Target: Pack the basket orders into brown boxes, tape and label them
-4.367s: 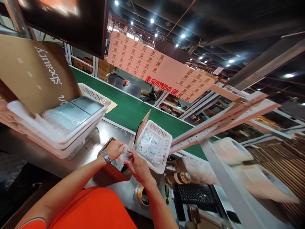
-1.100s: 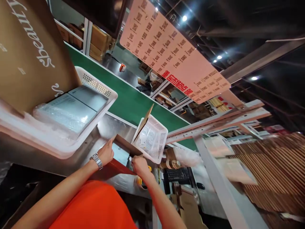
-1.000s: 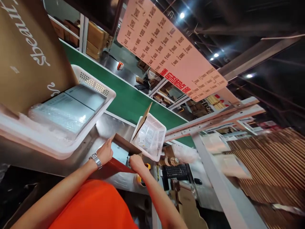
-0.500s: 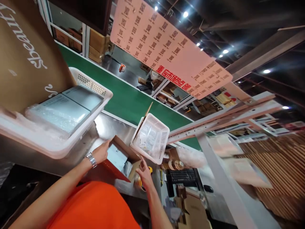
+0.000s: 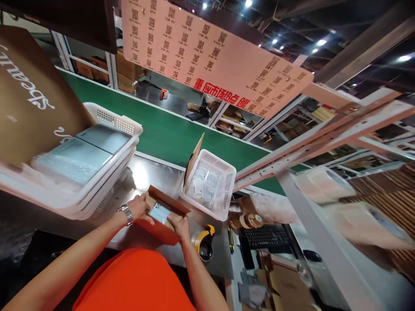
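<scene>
A small brown-and-red cardboard box (image 5: 154,231) sits on the steel worktable (image 5: 155,172) in front of me, its flaps partly folded over a pale blue item (image 5: 159,212) inside. My left hand (image 5: 138,207), with a metal watch at the wrist, presses on the box's left flap. At the box's right side, my right hand (image 5: 180,224) holds down another flap. Both hands rest flat on the cardboard, fingers together.
A white perforated basket (image 5: 210,183) stands right of the box. Stacked white baskets (image 5: 81,172) with bubble-wrapped packs sit at left under a brown carton. A tape dispenser (image 5: 204,244), tape rolls and a keyboard (image 5: 266,237) lie to the right. A green conveyor (image 5: 168,134) runs behind.
My view has tilted down. Both hands moved from holding the box's open flaps to pressing them over the blue item; the right hand came back onto the box.
</scene>
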{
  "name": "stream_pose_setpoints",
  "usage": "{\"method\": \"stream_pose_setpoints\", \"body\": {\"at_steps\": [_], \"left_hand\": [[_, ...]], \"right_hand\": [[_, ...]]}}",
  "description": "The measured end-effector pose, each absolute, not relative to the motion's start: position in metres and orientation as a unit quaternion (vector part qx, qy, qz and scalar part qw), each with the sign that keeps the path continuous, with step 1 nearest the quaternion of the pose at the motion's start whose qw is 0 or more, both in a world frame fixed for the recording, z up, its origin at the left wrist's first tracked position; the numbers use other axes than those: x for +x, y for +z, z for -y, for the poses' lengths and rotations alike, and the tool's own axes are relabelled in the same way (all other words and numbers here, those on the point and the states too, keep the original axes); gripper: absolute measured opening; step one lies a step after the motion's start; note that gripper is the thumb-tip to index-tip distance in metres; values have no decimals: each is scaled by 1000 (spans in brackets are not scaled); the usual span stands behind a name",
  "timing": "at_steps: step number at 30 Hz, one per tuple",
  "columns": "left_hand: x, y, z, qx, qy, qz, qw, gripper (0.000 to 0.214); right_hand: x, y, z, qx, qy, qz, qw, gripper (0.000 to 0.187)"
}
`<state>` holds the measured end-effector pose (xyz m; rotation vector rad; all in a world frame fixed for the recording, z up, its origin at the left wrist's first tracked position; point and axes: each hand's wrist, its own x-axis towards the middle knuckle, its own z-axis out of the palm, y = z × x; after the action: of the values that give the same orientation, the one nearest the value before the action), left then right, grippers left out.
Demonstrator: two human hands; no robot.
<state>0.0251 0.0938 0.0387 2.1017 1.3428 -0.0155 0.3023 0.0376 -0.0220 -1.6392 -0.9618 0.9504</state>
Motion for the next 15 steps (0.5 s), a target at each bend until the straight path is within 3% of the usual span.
{"method": "stream_pose_setpoints", "body": {"at_steps": [2, 4, 7, 10, 12, 15], "left_hand": [[35, 35, -99, 775, 28, -555, 301, 72], [43, 25, -99, 736, 82, -609, 284, 77], [50, 4, -94, 664, 181, -665, 291, 121], [47, -19, -93, 620, 259, -651, 353, 152], [42, -30, -97, 587, 293, -628, 418, 146], [37, -36, -105, 529, 276, -611, 521, 106]], "right_hand": [[311, -14, -41, -658, 446, 356, 492, 73], [320, -5, -45, -617, 538, 300, 490, 71], [329, 1, -47, -569, 613, 240, 492, 73], [331, -10, -38, -575, 561, 284, 524, 55], [330, -23, -27, -574, 522, 337, 533, 47], [328, -36, -15, -567, 524, 345, 534, 55]]}}
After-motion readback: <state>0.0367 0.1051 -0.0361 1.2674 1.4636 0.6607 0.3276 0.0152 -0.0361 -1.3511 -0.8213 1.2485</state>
